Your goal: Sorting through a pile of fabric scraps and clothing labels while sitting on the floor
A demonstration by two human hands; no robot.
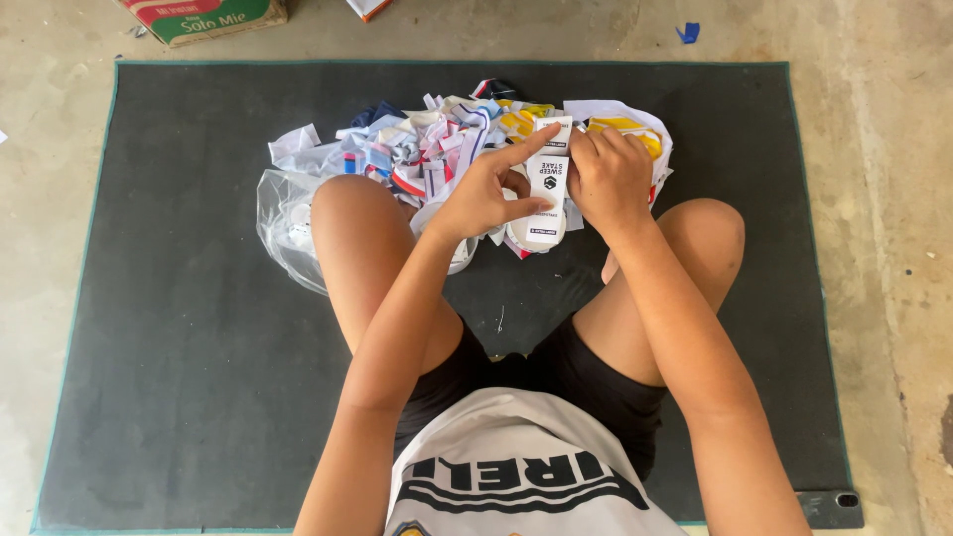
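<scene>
Two hands: both on one white label strip (548, 179), centre of the frame, just above the knees.
Left hand (483, 197): forefinger stretched along the strip's upper left edge, thumb against its lower left side, other fingers curled; a light pinch.
Right hand (608, 177): fingers pressed together and folded over the strip's right edge; whether the thumb grips underneath cannot be told.
Strip: long white rectangle, upright in the frame, dark print and a small round dark mark on it; held just over the heap, lower end touching or very near it.
Heap (427, 154): loose pile of similar labels, mostly white with red, blue and yellow patches, upper centre, in front of the crossed legs.
Clear bag (283, 223): crumpled transparent plastic, left of the heap, against the left knee.
Mat (169, 298): dark rectangle with a teal edge, on a concrete floor.
Carton (204, 18): green and red box, upper left corner, partly cut off by the frame.
Blue scrap (688, 32): small, on the floor, upper right.
Risk, judged: the left pinch is slight, so the strip could slip and drop among like pieces.
Risk, judged: a forearm brushing the heap could scatter labels off the mat.
</scene>
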